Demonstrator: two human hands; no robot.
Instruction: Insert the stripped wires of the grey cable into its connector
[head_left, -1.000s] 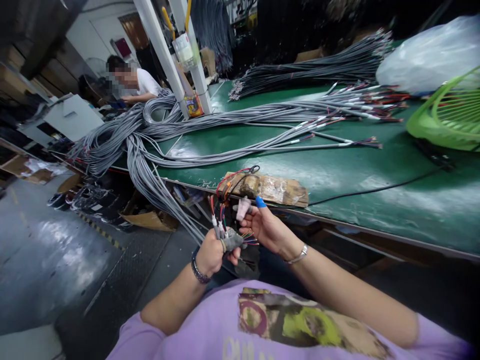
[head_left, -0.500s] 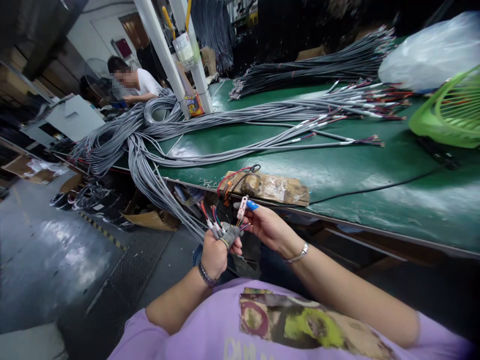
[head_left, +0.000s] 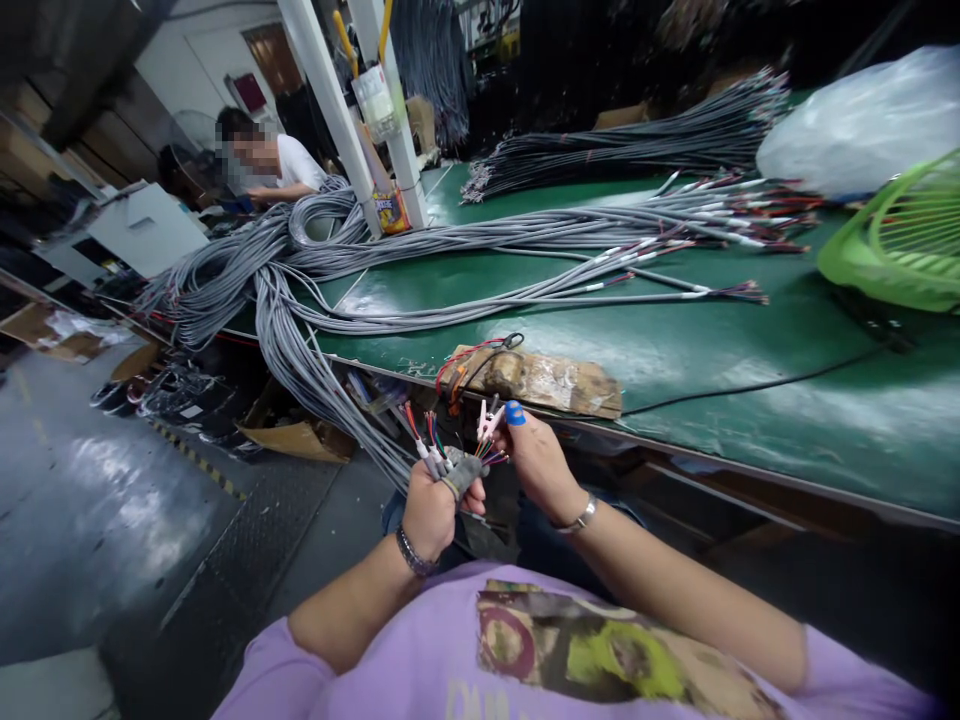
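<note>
- L hand [head_left: 431, 512] clenched on grey cables [head_left: 379, 455]; ends poke up above fist, length runs up-left.
- R hand [head_left: 538, 462] pinches white piece [head_left: 487, 420], just right of ends.
- Box [head_left: 391, 212] label unreadable.

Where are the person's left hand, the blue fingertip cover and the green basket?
left hand [head_left: 431, 510], head view, fist gripping grey cables [head_left: 375, 445]
blue fingertip cover [head_left: 514, 412], head view, its tip
green basket [head_left: 877, 280], head view, near rim

Light is falling from overhead, glaring off the green table [head_left: 697, 345] and the floor [head_left: 112, 470]. The far background is sinking into darkness. Edges are bowing with wide-angle distortion, and the held wires [head_left: 450, 440] are perhaps blurring slightly.
</note>
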